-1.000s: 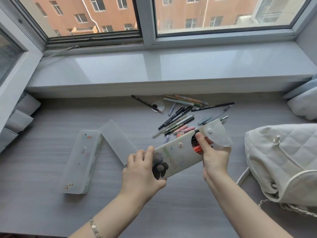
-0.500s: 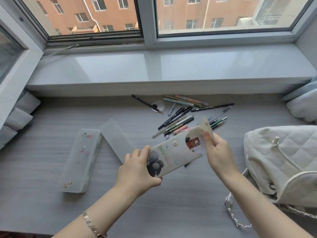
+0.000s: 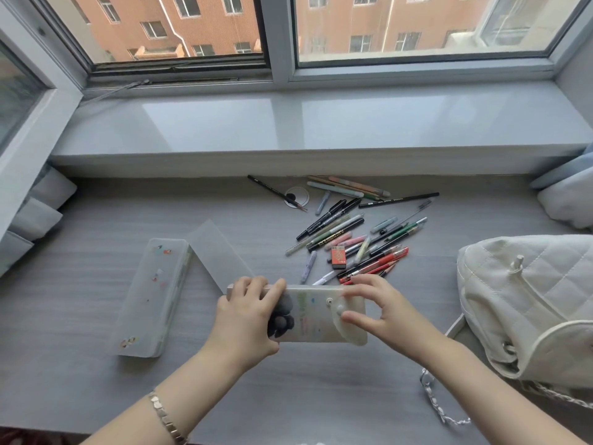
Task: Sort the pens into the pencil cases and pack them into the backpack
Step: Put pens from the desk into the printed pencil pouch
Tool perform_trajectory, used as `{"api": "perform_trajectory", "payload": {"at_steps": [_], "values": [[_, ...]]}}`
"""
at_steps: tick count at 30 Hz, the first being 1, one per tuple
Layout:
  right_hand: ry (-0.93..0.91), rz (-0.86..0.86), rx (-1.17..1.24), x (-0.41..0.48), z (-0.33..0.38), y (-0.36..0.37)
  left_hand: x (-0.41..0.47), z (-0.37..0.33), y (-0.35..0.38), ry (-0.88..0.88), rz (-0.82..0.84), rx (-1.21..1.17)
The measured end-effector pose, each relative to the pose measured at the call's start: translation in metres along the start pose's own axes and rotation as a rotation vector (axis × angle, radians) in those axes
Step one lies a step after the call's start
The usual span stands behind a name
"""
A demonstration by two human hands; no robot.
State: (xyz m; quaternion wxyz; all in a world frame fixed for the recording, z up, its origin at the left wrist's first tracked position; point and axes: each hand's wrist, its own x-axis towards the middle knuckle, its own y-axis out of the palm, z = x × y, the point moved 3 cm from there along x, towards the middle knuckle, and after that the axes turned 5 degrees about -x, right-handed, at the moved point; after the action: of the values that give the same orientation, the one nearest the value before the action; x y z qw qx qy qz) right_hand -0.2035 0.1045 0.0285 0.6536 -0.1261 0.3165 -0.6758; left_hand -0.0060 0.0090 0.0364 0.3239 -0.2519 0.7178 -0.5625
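A pale flat pencil case [image 3: 313, 313] with a dark flower print lies level on the grey desk in front of me. My left hand [image 3: 248, 311] grips its left end. My right hand [image 3: 382, 311] rests on its right end, thumb pressing the round flap by the snap button. Behind the case, several pens, markers and pencils [image 3: 353, 232] lie scattered, with a small orange eraser [image 3: 338, 256] among them. A second, translucent pencil case [image 3: 150, 293] lies open to the left, lid flat. A white quilted backpack [image 3: 532, 303] sits at the right.
A window sill [image 3: 321, 123] runs along the back under the window. Pale cushions [image 3: 568, 194] lie at the far right, folded cloths [image 3: 35, 213] at the far left. A round cable grommet [image 3: 296, 196] sits in the desk. The backpack's chain strap [image 3: 436, 403] trails near my right forearm.
The flower pencil case was held tilted up with its flap open; now it lies flat on the desk with the flap folded over. Red pens and the eraser now lie on the desk.
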Motion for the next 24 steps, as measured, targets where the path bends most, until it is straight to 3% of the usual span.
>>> {"api": "perform_trajectory", "payload": {"at_steps": [8, 11, 19, 24], "values": [[0.0, -0.222, 0.315, -0.002, -0.015, 0.016, 0.003, -0.017, -0.002, -0.011, 0.11, -0.018], [-0.006, -0.285, 0.328, -0.003, -0.017, 0.019, 0.004, -0.024, -0.001, -0.043, 0.135, 0.009], [-0.108, -0.34, 0.24, -0.013, -0.019, 0.022, -0.003, -0.02, 0.015, 0.163, -0.202, 0.057], [-0.09, -0.382, 0.248, -0.011, -0.01, 0.018, -0.007, -0.021, 0.019, 0.193, -0.355, 0.027]]}}
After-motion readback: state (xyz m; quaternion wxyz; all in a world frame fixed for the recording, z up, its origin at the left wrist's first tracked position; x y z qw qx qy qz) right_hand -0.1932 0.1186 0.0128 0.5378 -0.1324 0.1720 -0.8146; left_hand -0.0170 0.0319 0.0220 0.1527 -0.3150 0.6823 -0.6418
